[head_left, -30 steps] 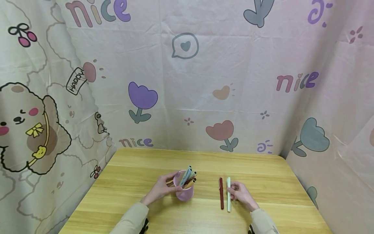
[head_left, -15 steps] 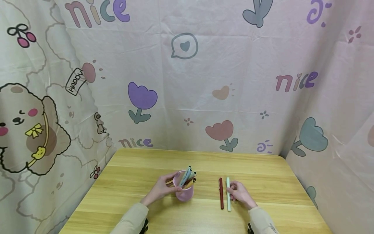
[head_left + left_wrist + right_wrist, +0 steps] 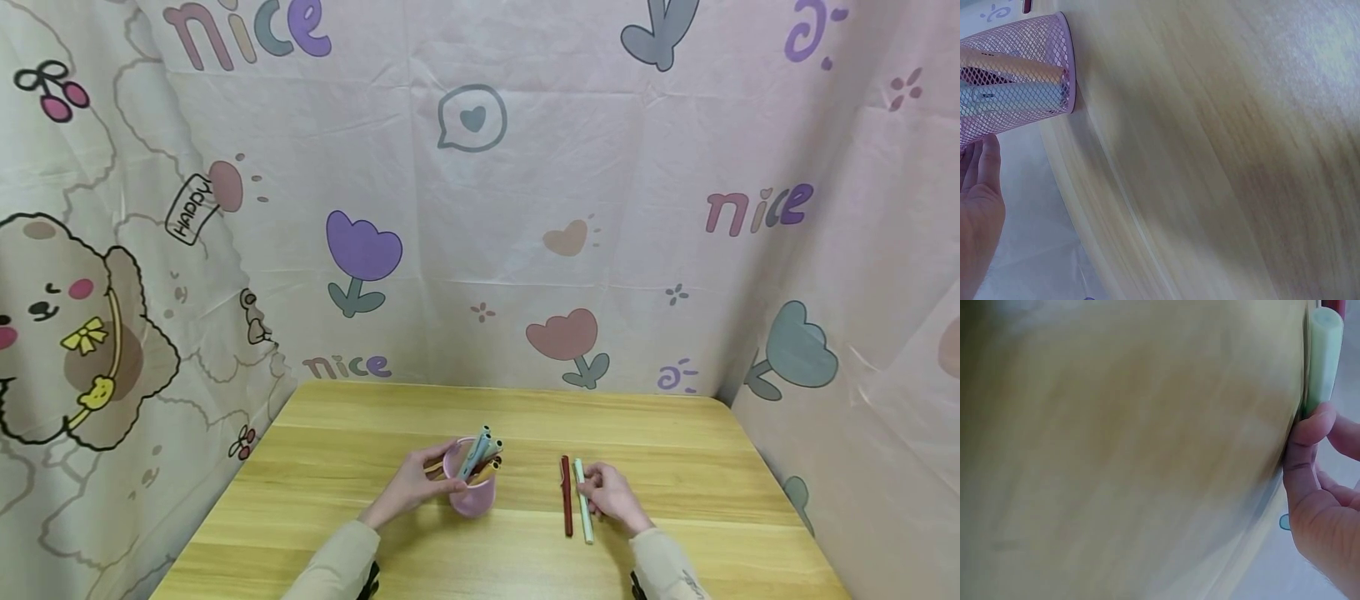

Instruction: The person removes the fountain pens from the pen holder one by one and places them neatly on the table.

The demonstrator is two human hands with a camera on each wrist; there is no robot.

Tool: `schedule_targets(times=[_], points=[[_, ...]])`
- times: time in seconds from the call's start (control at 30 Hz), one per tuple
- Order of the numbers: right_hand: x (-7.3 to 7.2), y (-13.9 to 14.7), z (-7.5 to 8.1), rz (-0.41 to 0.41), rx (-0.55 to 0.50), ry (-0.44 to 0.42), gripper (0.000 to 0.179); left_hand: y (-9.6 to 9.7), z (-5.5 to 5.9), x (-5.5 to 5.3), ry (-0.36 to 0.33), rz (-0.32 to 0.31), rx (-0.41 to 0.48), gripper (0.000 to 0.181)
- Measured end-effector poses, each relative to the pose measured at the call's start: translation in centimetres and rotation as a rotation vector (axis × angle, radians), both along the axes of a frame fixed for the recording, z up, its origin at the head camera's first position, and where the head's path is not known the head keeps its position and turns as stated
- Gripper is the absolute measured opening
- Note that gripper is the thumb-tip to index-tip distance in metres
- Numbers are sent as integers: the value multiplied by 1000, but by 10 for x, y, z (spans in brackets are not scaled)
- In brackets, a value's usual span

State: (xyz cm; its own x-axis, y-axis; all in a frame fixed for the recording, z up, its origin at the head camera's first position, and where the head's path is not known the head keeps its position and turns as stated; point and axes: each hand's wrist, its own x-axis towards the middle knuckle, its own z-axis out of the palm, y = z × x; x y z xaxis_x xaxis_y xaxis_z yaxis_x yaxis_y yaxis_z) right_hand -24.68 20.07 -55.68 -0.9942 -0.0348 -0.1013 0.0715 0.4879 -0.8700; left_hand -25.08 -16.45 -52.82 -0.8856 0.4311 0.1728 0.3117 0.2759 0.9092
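Around the rim side of a pink mesh pen cup, my left hand holds on with thumb in front and fingers behind. Several pens, blue, pale green, orange and dark red, lean inside the cup. In the left wrist view the mesh cup shows its base by the tabletop, with the left hand at its side. My right hand pinches a pale green pen on the table. The right wrist view shows this pen at the thumb and fingers of the right hand.
A dark red pen lies just left of the pale green one, close beside it. The wooden table meets a printed cloth at its back and sides.
The pale green pen has turned a little, its far end swinging left toward the red pen. My right hand has shifted slightly left with it. The left hand keeps its hold on the cup.
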Motion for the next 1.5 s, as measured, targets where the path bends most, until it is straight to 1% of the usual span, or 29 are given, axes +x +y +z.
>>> schedule_targets(times=[0.13, 0.37, 0.5, 0.6, 0.77, 1.0, 1.17, 1.37, 1.5], points=[[0, -1, 0, -10, 16, 1, 27, 0, 1, 0, 14, -12, 0, 80], [-1, -3, 0, -22, 18, -12, 28, 1, 1, 0, 23, 0, -4, 79], [0, -4, 1, -29, 25, -12, 27, 1, 0, 0, 24, -5, -3, 79], [1, -4, 2, -38, 27, -22, 27, 0, 0, 0, 20, -10, -5, 80], [1, -4, 3, -39, 36, -15, 29, 1, 0, 0, 12, -7, -5, 80], [-1, -4, 1, -42, 55, -19, 27, 1, 2, 1, 17, -12, -5, 79], [-2, -3, 2, -36, 69, -20, 29, 0, 2, 1, 7, -15, 2, 80], [-1, -4, 4, -34, 78, -23, 32, 1, 1, 1, 4, -4, -1, 81], [-2, -4, 3, -36, 85, -14, 33, 1, 2, 1, -11, 1, 8, 83]])
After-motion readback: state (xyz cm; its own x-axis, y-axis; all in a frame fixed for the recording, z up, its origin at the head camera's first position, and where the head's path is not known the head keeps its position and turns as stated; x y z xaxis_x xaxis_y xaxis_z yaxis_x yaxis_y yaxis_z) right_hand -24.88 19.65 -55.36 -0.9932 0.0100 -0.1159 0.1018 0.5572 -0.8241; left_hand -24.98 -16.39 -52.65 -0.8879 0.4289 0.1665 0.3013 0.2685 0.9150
